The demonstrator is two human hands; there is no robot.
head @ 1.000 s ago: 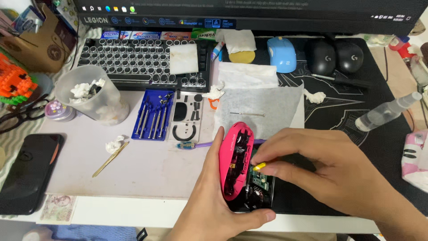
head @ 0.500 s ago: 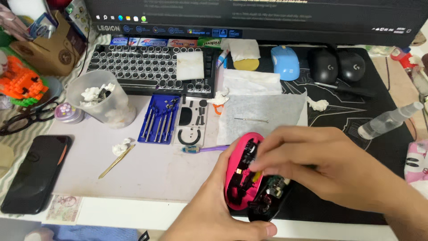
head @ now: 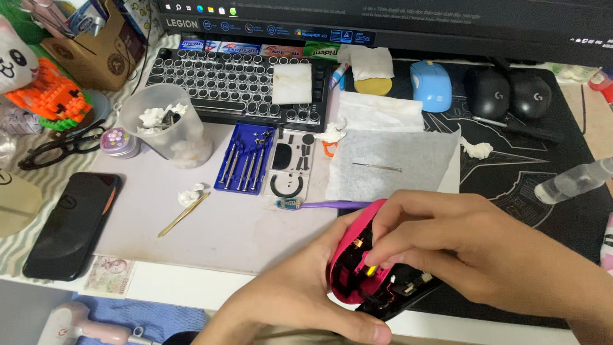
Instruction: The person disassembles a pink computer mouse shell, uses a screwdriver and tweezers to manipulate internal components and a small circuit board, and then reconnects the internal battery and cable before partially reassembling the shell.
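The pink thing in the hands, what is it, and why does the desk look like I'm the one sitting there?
The picture comes from a camera worn on a person's head, looking down, so you see the desk as that person sees it. There is no machine, only two bare hands. The left hand cups a pink computer mouse that has been opened, so its insides show. The fingers of the right hand reach into it. On the white mat lie a blue tray of small screwdrivers, a purple toothbrush and a thin gold stick. A plastic cup holds crumpled tissue. Further back are a keyboard, a blue mouse and two black mice. A black phone lies at the left.
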